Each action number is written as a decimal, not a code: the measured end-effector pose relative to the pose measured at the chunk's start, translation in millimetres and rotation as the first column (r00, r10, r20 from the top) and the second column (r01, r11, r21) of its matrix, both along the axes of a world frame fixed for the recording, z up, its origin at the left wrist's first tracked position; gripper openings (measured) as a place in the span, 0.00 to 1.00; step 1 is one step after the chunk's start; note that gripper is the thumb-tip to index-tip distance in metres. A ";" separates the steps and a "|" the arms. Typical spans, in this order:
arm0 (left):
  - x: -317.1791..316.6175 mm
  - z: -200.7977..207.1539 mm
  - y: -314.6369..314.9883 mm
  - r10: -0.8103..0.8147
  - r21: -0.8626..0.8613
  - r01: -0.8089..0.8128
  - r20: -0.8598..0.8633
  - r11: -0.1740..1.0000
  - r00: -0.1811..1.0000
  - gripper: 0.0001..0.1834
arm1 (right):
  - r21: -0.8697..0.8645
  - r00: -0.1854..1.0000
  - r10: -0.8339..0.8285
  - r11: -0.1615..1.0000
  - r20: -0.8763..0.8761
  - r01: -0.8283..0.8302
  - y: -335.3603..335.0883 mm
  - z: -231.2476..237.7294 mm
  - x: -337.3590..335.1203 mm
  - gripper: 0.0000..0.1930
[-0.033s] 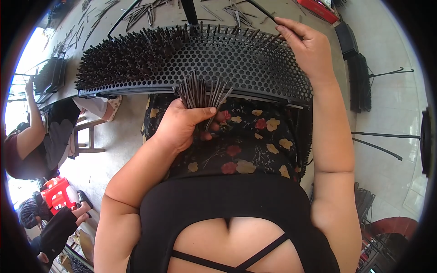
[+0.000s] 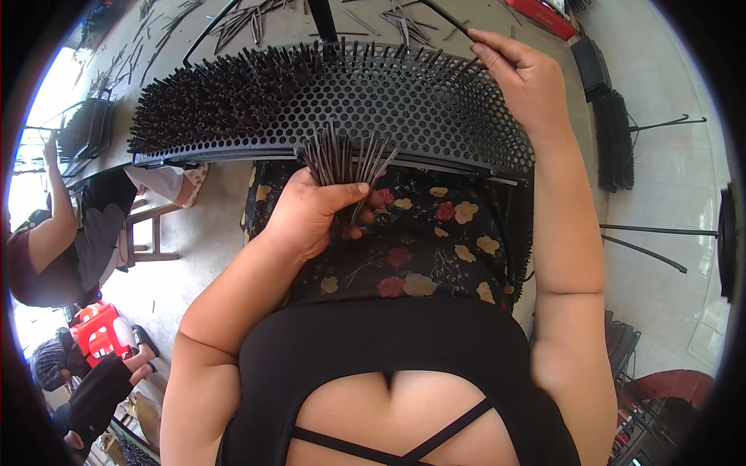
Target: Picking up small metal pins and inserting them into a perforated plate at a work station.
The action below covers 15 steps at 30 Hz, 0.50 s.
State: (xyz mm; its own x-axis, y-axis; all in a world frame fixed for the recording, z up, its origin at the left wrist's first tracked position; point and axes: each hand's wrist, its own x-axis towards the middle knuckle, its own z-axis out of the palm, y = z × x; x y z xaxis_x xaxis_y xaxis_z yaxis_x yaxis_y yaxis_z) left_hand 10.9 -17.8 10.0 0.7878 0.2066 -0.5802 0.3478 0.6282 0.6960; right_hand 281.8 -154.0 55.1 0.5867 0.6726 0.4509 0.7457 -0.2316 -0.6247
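A curved black perforated panel (image 2: 365, 97) lies across in front of me. Many short dark strips (image 2: 225, 97) stand upright in its holes, crowded on the left, with a sparser row along the far edge. Just over the near edge, my left hand (image 2: 315, 206) is closed round a bundle of thin dark strips (image 2: 342, 159) whose ends fan out upward. My right hand (image 2: 521, 74) is at the panel's far right corner, thumb and fingers pinched on a thin dark strip (image 2: 468, 64) that is partly hidden by the fingertips.
Loose strips (image 2: 249, 23) litter the floor beyond the panel. A black metal post (image 2: 322, 19) rises behind it. Two other people sit at the left, one near a wooden stool (image 2: 155, 233), the other near a red plastic stool (image 2: 97, 330). Dark panels (image 2: 614, 140) stand at the right.
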 end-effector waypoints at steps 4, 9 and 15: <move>0.0 2.5 -1.9 0.017 0.048 -0.019 0.043 0.999 0.999 0.06 | -0.056 0.998 -0.060 0.997 0.019 0.061 -7.7 1.3 -2.5 0.11; -3.2 2.0 -3.7 0.043 0.052 -0.049 0.112 0.997 0.993 0.07 | 0.173 0.951 -0.048 0.979 -0.305 0.105 -11.9 9.7 -63.7 0.11; 7.1 13.3 -11.7 0.024 0.022 -0.030 0.236 0.999 0.971 0.09 | 0.171 0.654 0.225 0.974 -0.722 -0.146 -6.3 2.5 -118.3 0.13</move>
